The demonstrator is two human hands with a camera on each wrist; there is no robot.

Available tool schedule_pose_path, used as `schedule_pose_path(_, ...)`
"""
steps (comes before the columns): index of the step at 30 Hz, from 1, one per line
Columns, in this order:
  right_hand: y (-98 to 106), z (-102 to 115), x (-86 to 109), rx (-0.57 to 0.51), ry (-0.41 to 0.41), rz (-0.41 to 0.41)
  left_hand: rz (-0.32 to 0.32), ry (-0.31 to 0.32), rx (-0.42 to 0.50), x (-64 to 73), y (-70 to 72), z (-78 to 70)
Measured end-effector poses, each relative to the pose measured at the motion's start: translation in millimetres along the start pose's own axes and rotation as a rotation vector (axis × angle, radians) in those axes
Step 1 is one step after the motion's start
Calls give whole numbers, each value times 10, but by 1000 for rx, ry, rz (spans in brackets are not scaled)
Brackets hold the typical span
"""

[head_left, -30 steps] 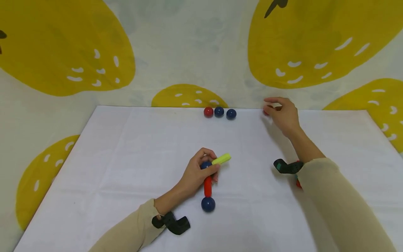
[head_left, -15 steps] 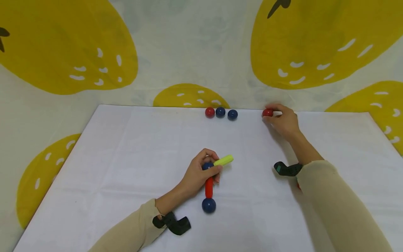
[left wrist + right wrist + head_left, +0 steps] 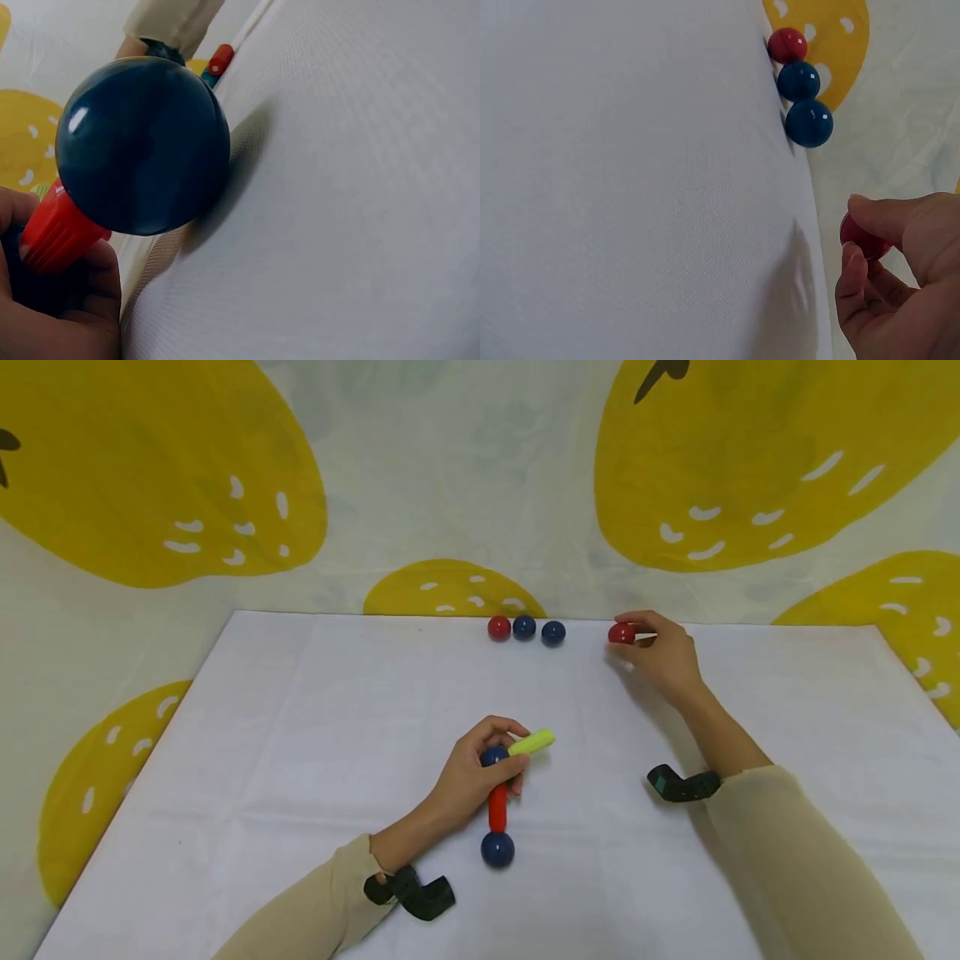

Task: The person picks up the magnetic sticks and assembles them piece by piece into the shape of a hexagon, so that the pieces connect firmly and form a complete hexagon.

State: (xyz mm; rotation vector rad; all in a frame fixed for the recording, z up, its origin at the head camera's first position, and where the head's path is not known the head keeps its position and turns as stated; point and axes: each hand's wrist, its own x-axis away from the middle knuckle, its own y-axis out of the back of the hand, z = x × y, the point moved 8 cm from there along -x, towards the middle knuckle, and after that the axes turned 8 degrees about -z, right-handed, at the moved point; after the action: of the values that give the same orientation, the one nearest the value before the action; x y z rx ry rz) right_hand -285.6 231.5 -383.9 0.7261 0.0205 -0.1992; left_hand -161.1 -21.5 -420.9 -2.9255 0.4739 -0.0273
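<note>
In the head view my left hand (image 3: 461, 781) grips a joined toy piece at its upper blue ball (image 3: 494, 756). From that ball a yellow-green rod (image 3: 532, 742) points right, and a red rod (image 3: 497, 810) leads down to a second blue ball (image 3: 497, 850). That second ball looms large in the left wrist view. At the table's far edge, my right hand (image 3: 667, 664) pinches a red ball (image 3: 621, 634) between thumb and fingers. The right wrist view shows this red ball (image 3: 864, 237) partly covered by the fingers.
Left of my right hand, another red ball (image 3: 498, 628) and two blue balls, one in the middle (image 3: 524, 627) and one at the right end (image 3: 553, 633), line the far edge of the white table (image 3: 337, 710). A red-and-teal piece (image 3: 219, 61) lies beyond, in the left wrist view.
My right hand has come down onto the red ball, taken it between thumb and fingers and shifted a little left with it. The left hand and its piece stay nearly still.
</note>
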Motion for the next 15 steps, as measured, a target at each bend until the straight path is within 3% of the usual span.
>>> schedule_pose_path(3,22,74,113,-31,18,17,2,-1,-1,-4,-3,-2)
schedule_pose_path(6,30,134,238,-132,-11,55,4,-3,-12,-2,-9,-14)
schedule_pose_path(10,-16,193,434,-266,-78,147,5,-10,-26,4,-10,-29)
schedule_pose_path(15,-119,250,730,-310,-79,263,6,-12,-21,11,-4,-45)
